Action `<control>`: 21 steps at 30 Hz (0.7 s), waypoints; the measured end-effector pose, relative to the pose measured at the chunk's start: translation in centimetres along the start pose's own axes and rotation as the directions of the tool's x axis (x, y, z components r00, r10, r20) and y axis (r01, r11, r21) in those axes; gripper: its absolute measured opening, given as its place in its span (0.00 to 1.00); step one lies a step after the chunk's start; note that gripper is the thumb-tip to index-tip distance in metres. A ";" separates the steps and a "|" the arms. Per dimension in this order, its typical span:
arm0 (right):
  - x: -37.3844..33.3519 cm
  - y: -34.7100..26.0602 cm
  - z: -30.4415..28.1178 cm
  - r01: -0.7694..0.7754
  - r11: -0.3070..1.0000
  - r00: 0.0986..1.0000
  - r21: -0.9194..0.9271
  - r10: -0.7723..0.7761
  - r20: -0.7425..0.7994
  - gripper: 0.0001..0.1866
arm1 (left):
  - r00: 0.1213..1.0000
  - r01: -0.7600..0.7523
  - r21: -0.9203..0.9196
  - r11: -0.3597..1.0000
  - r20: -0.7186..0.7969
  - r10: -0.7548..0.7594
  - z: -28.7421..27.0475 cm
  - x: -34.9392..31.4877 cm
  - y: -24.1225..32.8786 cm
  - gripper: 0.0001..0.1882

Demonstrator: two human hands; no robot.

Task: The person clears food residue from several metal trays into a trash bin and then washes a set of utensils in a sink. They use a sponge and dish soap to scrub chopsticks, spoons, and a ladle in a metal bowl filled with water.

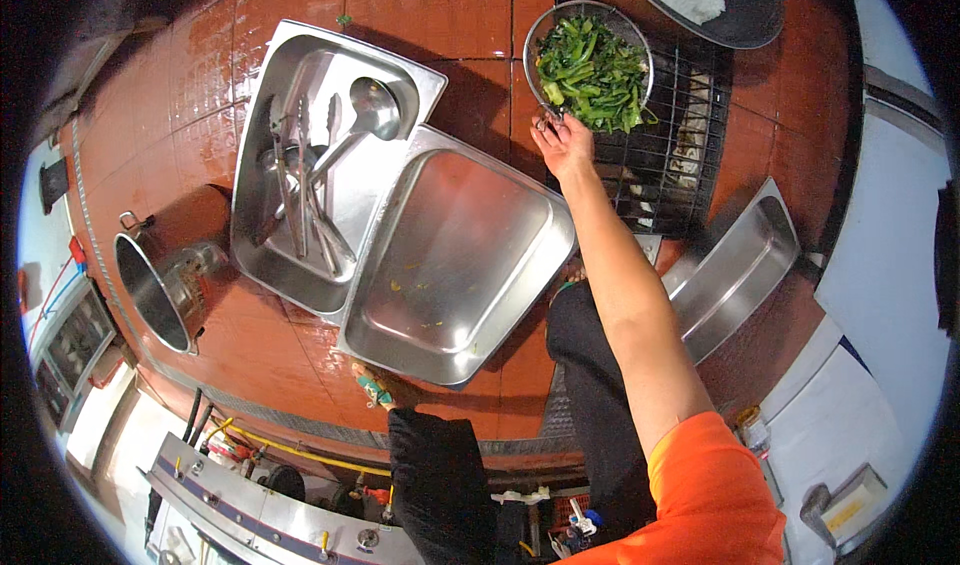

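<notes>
My right hand (563, 147) reaches far forward, its fingers closed at the near rim of a round metal strainer (527, 57). It seems to grip the strainer there by a small handle, mostly covered by the fingers. Chopped leafy greens (595, 73) fill the strainer, which is over a black floor grate (690, 105). To the left of my forearm, a rectangular steel pan (450, 255) shows small yellowish scraps on its bottom. Its edge overlaps a second steel pan (345, 190) with a ladle (374, 108) and several tongs (290, 180) in it. My left hand is out of view.
A large dark wok-like vessel (755, 5) with white contents stands at the far right. A narrow steel pan (745, 265) lies right of my arm. On the wet red tiles at left, a steel pot (160, 285) lies tilted. A steel stove (270, 510) is at lower left.
</notes>
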State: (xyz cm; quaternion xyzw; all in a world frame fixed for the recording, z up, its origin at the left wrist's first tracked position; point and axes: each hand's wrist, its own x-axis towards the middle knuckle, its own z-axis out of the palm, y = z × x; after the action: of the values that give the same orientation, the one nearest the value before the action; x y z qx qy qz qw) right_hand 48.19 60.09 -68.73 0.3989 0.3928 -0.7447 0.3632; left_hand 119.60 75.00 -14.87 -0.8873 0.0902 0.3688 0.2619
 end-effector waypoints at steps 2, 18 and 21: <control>1.6 0.6 -0.2 -0.023 0.987 0.995 0.160 0.007 0.104 0.15 | 1.000 0.011 0.004 1.000 -0.010 -0.011 0.3 -0.1 0.8 0.12; -4.8 -7.3 -8.4 0.045 0.984 0.998 -0.171 -0.050 -0.026 0.11 | 0.999 -0.033 -0.042 0.999 0.016 0.034 -1.4 1.5 -2.5 0.13; -9.5 -8.9 -9.8 0.035 0.989 0.999 -0.142 -0.033 0.013 0.13 | 0.996 -0.073 -0.036 0.997 0.048 0.074 -2.1 1.2 -3.0 0.13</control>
State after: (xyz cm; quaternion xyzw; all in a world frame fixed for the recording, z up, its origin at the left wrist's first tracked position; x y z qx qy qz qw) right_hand 47.58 74.66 -61.37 0.3611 0.4498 -0.7230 0.3802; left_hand 122.76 76.47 -13.29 -0.8785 0.1099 0.4013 0.2349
